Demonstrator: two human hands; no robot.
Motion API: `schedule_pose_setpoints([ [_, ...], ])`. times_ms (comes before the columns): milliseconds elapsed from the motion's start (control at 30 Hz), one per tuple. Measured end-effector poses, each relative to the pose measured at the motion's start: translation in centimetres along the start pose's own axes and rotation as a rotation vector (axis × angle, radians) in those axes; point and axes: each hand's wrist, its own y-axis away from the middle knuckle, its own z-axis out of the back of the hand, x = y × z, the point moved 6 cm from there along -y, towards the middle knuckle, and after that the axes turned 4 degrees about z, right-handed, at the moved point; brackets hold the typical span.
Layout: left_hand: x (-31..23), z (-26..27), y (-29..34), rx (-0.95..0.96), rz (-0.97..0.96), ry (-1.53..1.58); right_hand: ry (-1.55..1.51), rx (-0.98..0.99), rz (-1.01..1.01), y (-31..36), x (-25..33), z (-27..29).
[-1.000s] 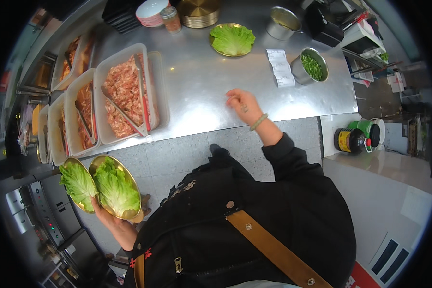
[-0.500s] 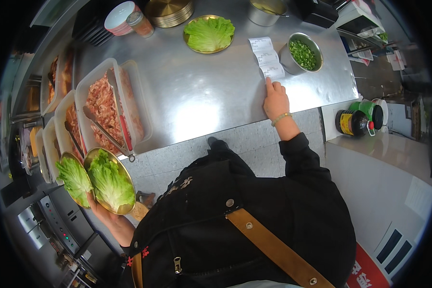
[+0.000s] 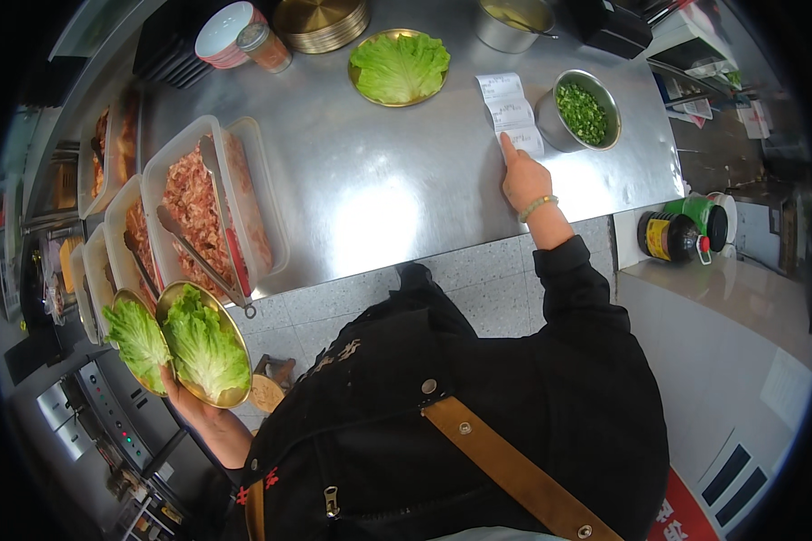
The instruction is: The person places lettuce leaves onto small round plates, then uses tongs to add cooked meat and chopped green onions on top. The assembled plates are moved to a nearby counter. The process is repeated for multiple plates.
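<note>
My left hand (image 3: 189, 401) grips two gold plates from below and side by side. Lettuce leaves (image 3: 207, 347) lie on the right-hand plate (image 3: 245, 361), and more lettuce (image 3: 137, 338) covers the left-hand plate. Most of those fingers are hidden under the plates. Over the steel table (image 3: 370, 180), my right hand (image 3: 526, 180) stretches its index finger onto the lower part of a white paper slip (image 3: 512, 113); the other fingers are curled and hold nothing. Just right of the slip stands a metal pot (image 3: 558, 126) of chopped green onion (image 3: 582, 113). A third gold plate of lettuce (image 3: 399, 68) rests farther back.
Plastic tubs of raw meat (image 3: 194, 198), with tongs (image 3: 203, 257) in them, line the left side. At the back are stacked gold plates (image 3: 320, 27), bowls (image 3: 226, 32), a shaker (image 3: 263, 50) and another pot (image 3: 514, 27). A dark bottle (image 3: 668, 236) stands at the right.
My right index finger has slid slightly up onto the slip, where before it touched the lower edge. The view has shifted a little; my left hand still holds both plates.
</note>
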Motion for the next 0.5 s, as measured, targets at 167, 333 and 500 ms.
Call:
schedule_pose_setpoints([
  [167, 0.2, -0.6, -0.4, 0.005, 0.029, 0.004, -0.003, -0.026, -0.001, 0.0, -0.9, -1.0],
  [333, -0.1, 0.8, 1.0, -0.098, -0.023, 0.110, -0.166, -0.006, 0.024, -0.7, -2.5, -1.8],
  [500, -0.5, 1.7, 2.0, 0.065, -0.108, 0.342, -0.239, -0.057, -0.059, -2.4, -6.0, -1.6],
])
